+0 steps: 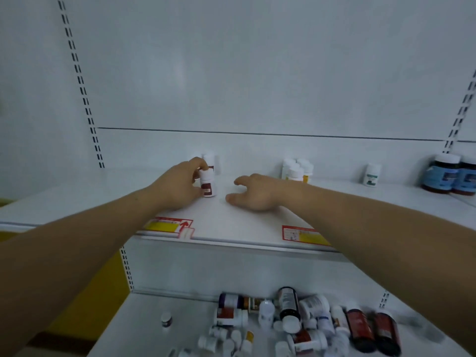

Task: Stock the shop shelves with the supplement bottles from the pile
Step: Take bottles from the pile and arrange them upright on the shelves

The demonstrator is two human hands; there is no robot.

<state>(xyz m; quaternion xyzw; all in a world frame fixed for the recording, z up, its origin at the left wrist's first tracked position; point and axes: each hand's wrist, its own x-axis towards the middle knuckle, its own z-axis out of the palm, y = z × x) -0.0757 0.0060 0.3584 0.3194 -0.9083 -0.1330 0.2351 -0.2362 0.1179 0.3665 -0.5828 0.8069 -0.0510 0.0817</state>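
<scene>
**Left hand sets a bottle upright, in line with its twin behind**

On the lower shelf nearest you, the pile of supplement bottles (296,323) lies jumbled, most of them on their sides, with one small dark-capped bottle (166,319) standing apart to the left. Your next pick comes from down there.

On the upper shelf (231,228), your left hand (177,185) grips a white bottle with a dark red label (207,182), fingers curled round its cap and thumb low at its base. Its long axis is upright and its foot looks to be on or just above the shelf. Your right hand (253,193) rests just beside it to the right, fingers loosely spread, holding nothing.

Directly behind stands a matching bottle (211,161) near the back wall, so the held one needs to go straight back toward it. Farther right along the wall stand a cluster of white bottles (297,170), a single white bottle (372,175) and two dark blue-labelled jars (453,173).
</scene>
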